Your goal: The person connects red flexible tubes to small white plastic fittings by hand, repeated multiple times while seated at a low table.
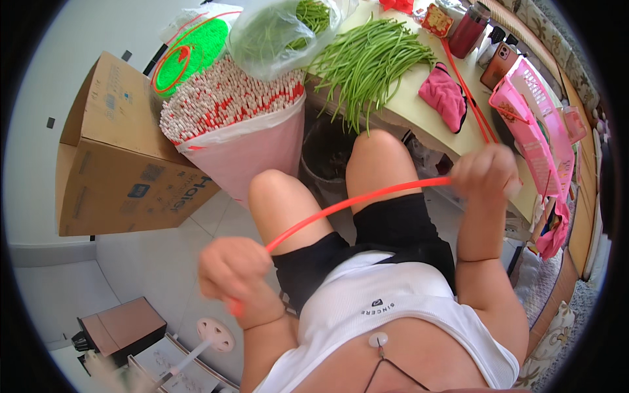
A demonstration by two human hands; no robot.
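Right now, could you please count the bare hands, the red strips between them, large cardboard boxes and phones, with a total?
Hands: 2 (left hand, right hand)
Red strip: 1
Large cardboard box: 1
Phone: 1
Total: 5

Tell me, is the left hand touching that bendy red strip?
Touching. The head view shows the left hand closed around the red strip, which runs into it from above, with a short end poking out below.

the strip (pixel 419 184) is bright red. the sticks (pixel 229 98) are white mottled with red, their wrapping (pixel 262 144) pale pink with a white rim. the stalks (pixel 373 62) are green, the cloth (pixel 443 97) and the basket (pixel 558 147) pink, the worktop (pixel 407 108) cream, the flask (pixel 470 31) dark red.
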